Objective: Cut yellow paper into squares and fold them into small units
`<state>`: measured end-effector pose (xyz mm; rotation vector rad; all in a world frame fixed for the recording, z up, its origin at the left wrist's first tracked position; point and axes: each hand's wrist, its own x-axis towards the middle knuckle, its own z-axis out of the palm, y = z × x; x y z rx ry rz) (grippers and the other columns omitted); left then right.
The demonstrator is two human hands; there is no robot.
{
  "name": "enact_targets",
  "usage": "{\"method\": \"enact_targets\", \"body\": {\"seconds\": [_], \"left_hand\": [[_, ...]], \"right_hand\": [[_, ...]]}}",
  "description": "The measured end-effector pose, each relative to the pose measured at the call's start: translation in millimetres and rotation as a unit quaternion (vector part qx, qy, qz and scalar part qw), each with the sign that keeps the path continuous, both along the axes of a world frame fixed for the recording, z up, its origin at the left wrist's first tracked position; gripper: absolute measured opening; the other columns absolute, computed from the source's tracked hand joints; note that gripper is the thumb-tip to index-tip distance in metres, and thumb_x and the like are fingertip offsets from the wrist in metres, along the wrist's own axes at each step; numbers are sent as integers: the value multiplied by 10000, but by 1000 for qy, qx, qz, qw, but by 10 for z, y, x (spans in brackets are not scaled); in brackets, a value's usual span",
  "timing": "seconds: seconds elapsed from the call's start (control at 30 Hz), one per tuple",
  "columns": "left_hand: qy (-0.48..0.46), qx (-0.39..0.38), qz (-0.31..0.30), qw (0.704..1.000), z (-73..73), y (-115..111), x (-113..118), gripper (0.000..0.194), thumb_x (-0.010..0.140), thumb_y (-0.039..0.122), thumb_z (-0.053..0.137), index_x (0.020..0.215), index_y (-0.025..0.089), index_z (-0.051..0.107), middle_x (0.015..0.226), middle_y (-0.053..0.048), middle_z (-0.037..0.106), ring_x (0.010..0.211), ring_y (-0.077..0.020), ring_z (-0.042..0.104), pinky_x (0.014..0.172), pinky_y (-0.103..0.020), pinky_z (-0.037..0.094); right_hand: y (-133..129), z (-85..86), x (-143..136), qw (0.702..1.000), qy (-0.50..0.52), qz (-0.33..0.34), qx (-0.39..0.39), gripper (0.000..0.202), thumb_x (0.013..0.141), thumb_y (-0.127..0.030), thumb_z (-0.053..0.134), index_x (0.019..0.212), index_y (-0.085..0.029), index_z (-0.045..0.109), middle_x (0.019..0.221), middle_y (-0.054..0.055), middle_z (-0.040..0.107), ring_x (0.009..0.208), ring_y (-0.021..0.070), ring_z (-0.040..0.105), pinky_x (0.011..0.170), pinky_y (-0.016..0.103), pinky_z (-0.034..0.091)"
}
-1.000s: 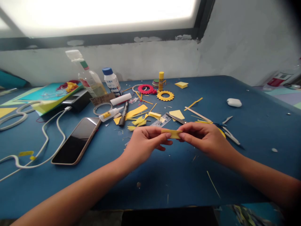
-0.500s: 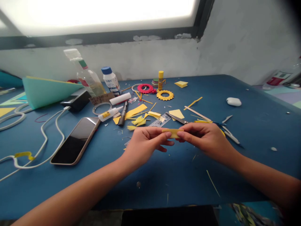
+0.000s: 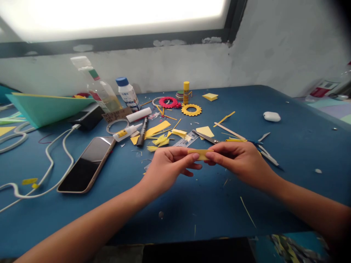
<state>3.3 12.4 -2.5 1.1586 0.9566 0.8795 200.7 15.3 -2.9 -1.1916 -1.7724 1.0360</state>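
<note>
Blue tabletop (image 3: pixel 214 208) below; left hand (image 3: pixel 171 162) and right hand (image 3: pixel 240 160) pinch yellow paper (image 3: pixel 202 155) (at opposite ends).

There are two hands (image 3: pixel 168 164) (image 3: pixel 242 160), one phone (image 3: pixel 85 166), one black marker (image 3: pixel 142 132), one yellow glue stick (image 3: pixel 186 93) and two toothed rings (image 3: pixel 161 102) (image 3: pixel 184 110).

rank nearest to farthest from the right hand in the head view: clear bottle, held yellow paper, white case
1. Yellow paper: held, at the left of the right hand.
2. White case: beyond, to the right.
3. Clear bottle: far left, near the wall.
</note>
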Motion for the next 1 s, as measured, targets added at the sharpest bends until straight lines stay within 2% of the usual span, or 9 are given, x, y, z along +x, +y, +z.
{"method": "enact_targets", "body": {"seconds": [0.13, 0.27, 0.4, 0.5, 0.63, 0.77, 0.87, 1.0], "left_hand": [[50, 20, -36, 998, -2, 20, -22, 151, 741, 268, 736, 859, 174, 741, 774, -22, 749, 701, -139, 694, 576, -179, 527], [117, 13, -58, 991, 12, -3, -9, 183, 687, 208, 762, 863, 161, 748, 736, -26, 745, 651, -120, 672, 580, -173, 489], [80, -2, -15, 997, 29, -38, 29, 281, 678, 195, 764, 954, 178, 718, 698, -7, 733, 628, -114, 669, 546, -157, 471], [61, 16, -2, 998, 33, -43, 31, 323, 675, 191, 772, 990, 191, 702, 657, 6, 719, 583, -105, 658, 503, -145, 452], [38, 15, -18, 999, 50, -27, 10, 333, 682, 183, 780, 1005, 194, 701, 653, 4, 727, 606, -100, 674, 546, -137, 486], [11, -42, -25, 999, 77, -3, -16, 378, 697, 201, 787, 1060, 196, 680, 680, -12, 745, 668, -115, 702, 585, -146, 527], [-9, -76, -43, 996, 76, 17, -44, 366, 711, 204, 782, 1063, 213, 682, 750, -18, 757, 728, -128, 714, 561, -137, 533], [-21, -72, -77, 994, 75, 38, -77, 257, 749, 206, 749, 1003, 229, 712, 817, -9, 759, 769, -121, 710, 563, -125, 534]], "right_hand": [[-3, 28, 18, 998, -51, 7, 33, 175, 818, -366, 634, 759, -225, 718, 671, -6, 689, 619, 137, 634, 549, 229, 499], [-15, 52, 32, 993, -94, 55, 44, 142, 819, -328, 635, 780, -214, 711, 679, -15, 687, 630, 127, 627, 580, 223, 488], [-37, 31, -12, 996, -16, 82, -11, 136, 775, -322, 688, 820, -195, 670, 736, -2, 694, 663, 138, 650, 579, 225, 508], [-52, 4, -53, 996, 43, 80, -25, 182, 754, -305, 713, 895, -198, 668, 828, 16, 710, 742, 159, 673, 649, 255, 536], [-48, 7, -59, 996, 65, 62, -18, 235, 766, -313, 713, 969, -214, 648, 759, -13, 697, 681, 135, 663, 615, 239, 526], [-24, 42, -18, 990, 110, 67, -63, 307, 769, -280, 717, 1044, -226, 591, 725, -23, 709, 694, 137, 685, 614, 228, 533], [-6, 57, 9, 985, 129, 72, -85, 263, 805, -242, 676, 1046, -216, 575, 714, -13, 716, 718, 147, 697, 654, 248, 548], [9, 67, 31, 984, 133, 76, -88, 202, 822, -223, 655, 993, -213, 548, 696, -18, 710, 693, 133, 691, 660, 244, 548]]}}
